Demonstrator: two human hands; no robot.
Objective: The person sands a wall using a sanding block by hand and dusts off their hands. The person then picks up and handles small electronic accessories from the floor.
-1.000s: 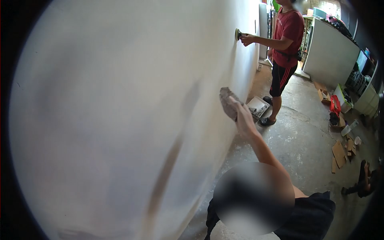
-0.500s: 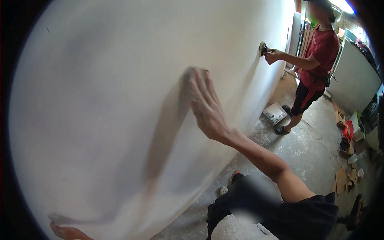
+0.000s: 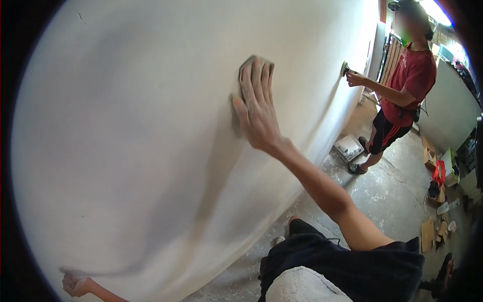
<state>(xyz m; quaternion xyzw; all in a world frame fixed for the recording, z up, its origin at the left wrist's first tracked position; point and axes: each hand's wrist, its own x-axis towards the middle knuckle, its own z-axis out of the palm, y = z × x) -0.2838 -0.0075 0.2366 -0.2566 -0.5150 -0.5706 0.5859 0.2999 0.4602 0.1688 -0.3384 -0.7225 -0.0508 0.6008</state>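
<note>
My right hand (image 3: 259,108) lies flat on the pale wall (image 3: 151,126), fingers stretched upward and thumb held apart. Under its fingers is a thin, dark-edged piece of sandpaper (image 3: 247,64), pressed to the wall and mostly covered by the hand. Whitish dust coats the fingers. Down at the lower left, my left hand (image 3: 75,285) is at the wall with its fingers loosely bent and apart; I see nothing held in it. Part of that hand is in shadow and small in the view.
Another person in a red shirt (image 3: 413,75) stands to the right, holding a round sanding pad (image 3: 344,69) at the same wall. A tray (image 3: 348,149) sits by their feet. Cardboard pieces (image 3: 427,235) and boxes lie on the concrete floor (image 3: 375,196).
My right hand has slid upward along the wall with the sandpaper, its thumb now spread outward. My left hand's fingers look more bent. The other person's pad appears farther right in view.
</note>
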